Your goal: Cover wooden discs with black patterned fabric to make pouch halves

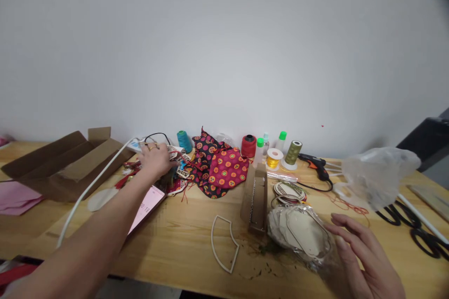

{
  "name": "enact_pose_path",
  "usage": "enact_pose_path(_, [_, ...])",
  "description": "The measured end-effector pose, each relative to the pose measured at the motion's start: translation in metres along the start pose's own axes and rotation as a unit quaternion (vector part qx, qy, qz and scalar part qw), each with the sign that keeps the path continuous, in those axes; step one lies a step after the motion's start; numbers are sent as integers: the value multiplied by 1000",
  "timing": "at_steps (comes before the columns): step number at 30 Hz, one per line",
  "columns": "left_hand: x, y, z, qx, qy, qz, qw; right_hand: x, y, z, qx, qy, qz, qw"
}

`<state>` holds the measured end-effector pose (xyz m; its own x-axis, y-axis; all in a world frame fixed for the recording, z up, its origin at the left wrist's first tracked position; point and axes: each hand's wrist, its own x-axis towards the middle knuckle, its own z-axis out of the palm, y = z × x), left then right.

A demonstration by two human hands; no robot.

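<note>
My left hand reaches far across the wooden table and rests on a heap of small wooden cut-out ornaments with red tassels; its fingers curl down into the heap, and what they hold is hidden. My right hand lies near the front right edge with fingers stretched out, touching a clear plastic bag of pale wooden pieces. A pink-screened phone lies under my left forearm. A curved white frame piece sits between the hands.
Patterned red and black fabric pieces, thread spools, small bottles, a glue gun, a narrow cardboard box, a crumpled plastic bag, black scissors, a flattened carton and a white cable crowd the table.
</note>
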<state>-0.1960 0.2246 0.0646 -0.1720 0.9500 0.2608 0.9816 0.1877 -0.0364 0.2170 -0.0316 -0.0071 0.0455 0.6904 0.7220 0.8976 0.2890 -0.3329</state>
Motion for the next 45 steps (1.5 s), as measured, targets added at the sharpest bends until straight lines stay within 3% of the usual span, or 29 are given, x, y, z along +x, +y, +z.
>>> enact_pose_path(2, [-9, 8, -8, -16, 22, 14, 1000, -1, 0, 1, -1, 1, -1, 1000])
enact_pose_path(5, [-27, 36, -14, -60, 26, 81, 995, -2, 0, 2, 0, -2, 1, 1000])
enact_pose_path(9, [-55, 82, -3, -122, 2, 170, 978, -2, -6, 2, 9, -2, 6, 1000])
enact_pose_path(12, [-64, 99, 9, -152, -11, 190, 970, -2, -9, -2, 14, -2, 10, 1000])
enact_pose_path(16, [-54, 88, 3, -200, 22, 177, 963, -7, -5, -6, 3, -10, 16, 1000])
enact_pose_path(23, [-23, 44, -63, -268, 231, 58, 934, -9, -1, -3, 19, 8, 26, 999])
enact_pose_path(26, [-17, 32, -79, -248, 295, 12, 923, -6, -3, -1, 22, 3, 26, 999])
enact_pose_path(28, [-15, 25, -77, -225, 274, 9, 935, -6, -4, -1, 23, 0, 27, 999])
enact_pose_path(32, [-23, 27, -54, -178, 145, 27, 973, -6, -3, -3, 20, -3, 30, 999])
enact_pose_path(35, [-46, 52, -38, -110, 143, 39, 983, -8, -2, -4, 16, 0, 29, 999])
enact_pose_path(37, [-64, 78, -29, -76, 121, 139, 980, -8, -3, -4, 15, -4, 34, 999])
enact_pose_path(39, [-78, 103, -18, -81, 45, 221, 971, -8, -4, -3, 15, -5, 32, 999])
enact_pose_path(40, [-82, 113, -11, -89, 2, 233, 968, -7, -5, -3, 15, -3, 31, 999])
enact_pose_path(42, [-84, 124, 4, -93, -26, 226, 969, -5, -7, -3, 18, 1, 27, 999])
enact_pose_path(45, [-74, 122, 17, -106, -41, 201, 973, -4, -8, -4, 28, 1, 25, 999])
